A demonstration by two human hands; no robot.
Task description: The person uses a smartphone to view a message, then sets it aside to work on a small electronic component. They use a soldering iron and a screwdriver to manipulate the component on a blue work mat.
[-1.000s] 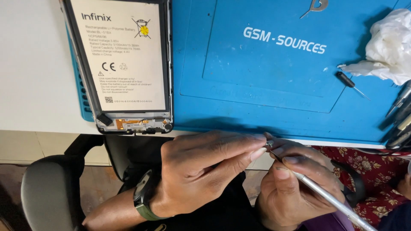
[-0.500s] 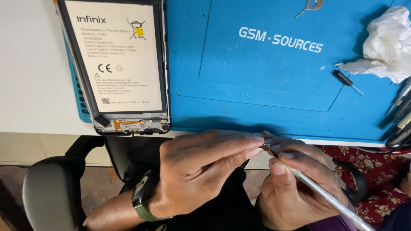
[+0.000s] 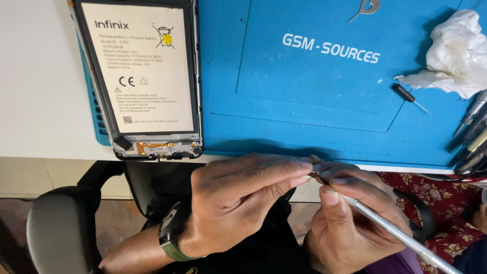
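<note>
**Small part pinched below the counter's front edge**

Left hand, watch on the wrist, held just below the front edge of the counter. Its fingers are together, tips clamped on a tiny metal part. Part mostly hidden by the fingertips; kind cannot be told.

Right hand sits just beside the left, fingertips meeting it at the part. Its fingers are closed around a slim silver tool; the shaft runs down toward the lower right, the tip up at the part.

Blue mat covers most of the counter, reaching its front edge. Opened phone lies back-up on the mat's left edge, battery exposed, its lower end overhanging the counter's front edge slightly.

Far right of the mat: crumpled white tissue. A small black-handled screwdriver lies just below and left of it. More tool handles crowd the right edge, partly cut off. A small metal pick is at the mat's back edge.

Below the counter: black chair at left, red floral cloth at right.
</note>
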